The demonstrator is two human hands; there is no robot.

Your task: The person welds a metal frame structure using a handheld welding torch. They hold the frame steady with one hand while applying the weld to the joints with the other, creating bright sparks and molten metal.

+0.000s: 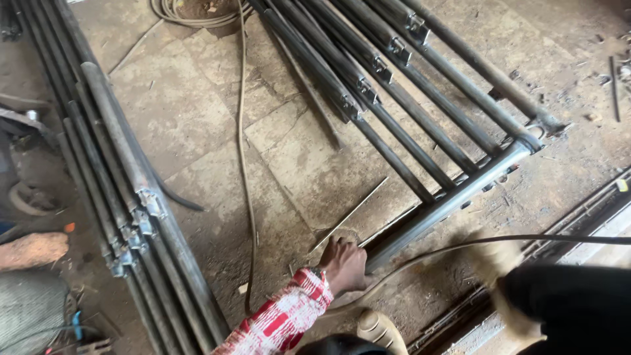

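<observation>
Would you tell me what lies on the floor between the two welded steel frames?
In the head view, a thin cable runs lengthwise over the stone floor between the left frame and right frame.

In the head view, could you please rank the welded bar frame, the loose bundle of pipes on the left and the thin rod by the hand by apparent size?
1. Welded bar frame and pipe bundle: similar, both cropped, so unranked.
2. Thin rod beside the left hand: clearly smallest.
</observation>
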